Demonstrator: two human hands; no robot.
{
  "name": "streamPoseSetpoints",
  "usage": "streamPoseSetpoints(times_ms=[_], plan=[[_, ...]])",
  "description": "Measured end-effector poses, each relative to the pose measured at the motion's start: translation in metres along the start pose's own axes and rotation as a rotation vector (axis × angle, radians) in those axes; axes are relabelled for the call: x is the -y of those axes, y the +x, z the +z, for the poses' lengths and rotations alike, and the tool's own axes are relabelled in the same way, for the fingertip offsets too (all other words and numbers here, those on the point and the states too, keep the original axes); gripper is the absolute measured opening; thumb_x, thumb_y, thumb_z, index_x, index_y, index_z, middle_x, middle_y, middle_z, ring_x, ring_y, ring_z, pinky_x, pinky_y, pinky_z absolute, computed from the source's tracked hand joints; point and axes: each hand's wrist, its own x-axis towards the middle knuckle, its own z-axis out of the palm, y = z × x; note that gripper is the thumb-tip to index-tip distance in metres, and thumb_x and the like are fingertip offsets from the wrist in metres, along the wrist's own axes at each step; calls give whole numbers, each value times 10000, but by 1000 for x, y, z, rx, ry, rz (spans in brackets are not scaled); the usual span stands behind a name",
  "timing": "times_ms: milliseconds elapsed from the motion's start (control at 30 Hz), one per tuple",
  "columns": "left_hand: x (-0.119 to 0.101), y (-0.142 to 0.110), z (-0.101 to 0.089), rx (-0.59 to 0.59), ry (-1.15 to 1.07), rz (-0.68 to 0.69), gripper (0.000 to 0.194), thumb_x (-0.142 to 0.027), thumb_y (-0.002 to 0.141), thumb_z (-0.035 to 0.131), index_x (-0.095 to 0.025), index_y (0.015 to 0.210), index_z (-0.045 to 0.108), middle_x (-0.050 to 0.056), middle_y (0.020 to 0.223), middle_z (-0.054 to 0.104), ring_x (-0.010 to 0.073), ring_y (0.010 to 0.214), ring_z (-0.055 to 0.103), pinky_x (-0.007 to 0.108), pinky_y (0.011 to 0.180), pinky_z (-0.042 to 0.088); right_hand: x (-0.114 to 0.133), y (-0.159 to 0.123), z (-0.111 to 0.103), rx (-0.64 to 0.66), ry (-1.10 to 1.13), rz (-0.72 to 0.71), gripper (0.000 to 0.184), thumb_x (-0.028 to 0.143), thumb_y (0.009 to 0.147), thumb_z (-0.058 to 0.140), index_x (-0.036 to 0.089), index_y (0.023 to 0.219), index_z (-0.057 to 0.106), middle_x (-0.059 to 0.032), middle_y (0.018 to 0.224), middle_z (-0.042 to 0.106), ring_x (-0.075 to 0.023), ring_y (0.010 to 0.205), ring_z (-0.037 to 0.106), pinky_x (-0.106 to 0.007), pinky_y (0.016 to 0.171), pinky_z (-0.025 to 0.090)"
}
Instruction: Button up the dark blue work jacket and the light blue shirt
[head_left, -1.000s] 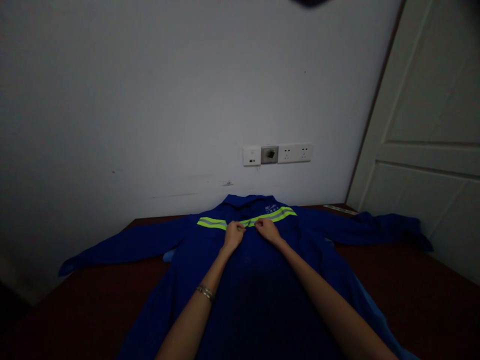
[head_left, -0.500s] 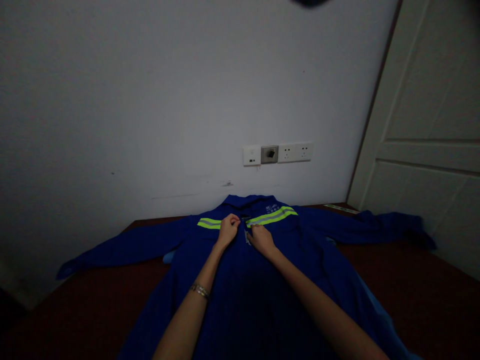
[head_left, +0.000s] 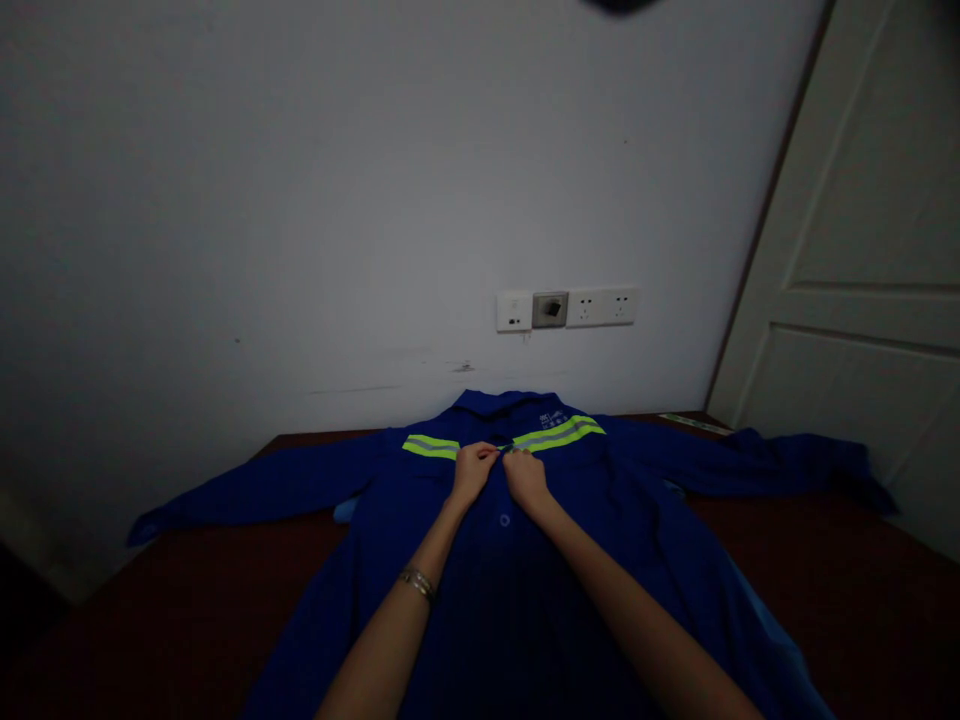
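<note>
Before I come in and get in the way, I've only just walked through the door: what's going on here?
Someone is working with both bare hands at the front of a blue jacket, which lies on a dark red-brown surface with its sleeves spread out. The left hand and right hand meet just below the collar, pinching the cloth beside the yellow-green reflective stripe. Whether a button is between the fingers is too small to tell.

"How does the blue shirt (head_left: 517,590) lie?"
"Front up on the dark red tabletop (head_left: 187,610), its sleeves (head_left: 259,490) spread wide, one cuff end crumpled."
"Its markings?"
"A yellow-green band (head_left: 559,436) with a grey stripe crosses the chest, below pale printing (head_left: 553,420)."
</note>
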Motion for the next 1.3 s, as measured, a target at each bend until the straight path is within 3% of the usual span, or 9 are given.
streamPoseSetpoints(times_ms=[133, 233, 400, 600, 733, 833, 1033, 1167, 1300], plan=[[-3, -2, -1, -32, 6, -6, 112, -189, 704, 581, -132, 732, 674, 42, 760, 682, 147, 725, 620, 246, 707, 471, -4, 1, 1, -60, -46, 53, 336, 56, 835, 307, 80, 949, 622, -211, 934, 614, -256, 893, 588, -331, 707, 448], [-6, -3, -2, -54, -13, -18, 109, -181, 702, 579, -125, 730, 669, 40, 745, 676, 138, 712, 611, 228, 684, 464, -15, 2, 1, -97, -7, 91, 301, 177, 851, 356, 101, 888, 645, -171, 876, 643, -229, 813, 611, -284, 672, 434], [-5, -3, 1, -52, -32, -46, 118, -165, 705, 565, -126, 762, 661, 34, 758, 670, 131, 710, 602, 226, 676, 461, -43, 8, -1, -175, 405, 78, 273, 244, 776, 438, 131, 704, 676, -70, 706, 671, -176, 688, 613, -220, 616, 399], [3, -4, 6, -7, -27, -56, 161, -106, 701, 532, -106, 795, 663, 58, 782, 668, 131, 721, 599, 237, 698, 454, -66, 14, 1, -327, 776, 147, 298, 309, 701, 466, 115, 717, 692, -47, 715, 681, -191, 684, 599, -241, 607, 419], [6, -8, 7, 102, 130, 54, 158, -153, 666, 608, -119, 805, 675, 64, 808, 658, 160, 766, 583, 266, 731, 435, -71, 16, 5, -302, 955, 241, 334, 387, 660, 496, 104, 655, 672, -16, 531, 606, -141, 497, 521, -214, 463, 359], [5, -10, 7, 113, 283, 98, 101, -188, 661, 633, -139, 733, 685, 61, 775, 648, 188, 791, 567, 299, 764, 413, -71, 17, 8, -263, 1052, 287, 345, 414, 645, 511, 102, 635, 658, 17, 430, 520, -103, 394, 437, -199, 400, 299], [4, -7, 8, 73, 272, -8, 81, -157, 646, 651, -142, 714, 691, 59, 774, 657, 192, 793, 578, 298, 759, 417, -68, 14, 8, -222, 1036, 272, 357, 401, 673, 504, 97, 750, 677, -11, 542, 608, -129, 459, 517, -210, 437, 368], [6, -7, 8, 77, 224, -39, 103, -146, 657, 643, -133, 747, 691, 62, 810, 659, 175, 784, 586, 273, 727, 434, -64, 10, 4, -322, 923, 130, 322, 344, 694, 497, 97, 784, 683, -71, 783, 686, -189, 710, 614, -255, 647, 457], [6, -9, 7, 49, 284, 60, 90, -134, 685, 623, -135, 747, 688, 57, 810, 660, 167, 817, 577, 281, 776, 422, -59, 6, 1, -435, 820, 8, 292, 312, 724, 472, 118, 779, 683, -79, 810, 688, -205, 772, 619, -286, 726, 455]])
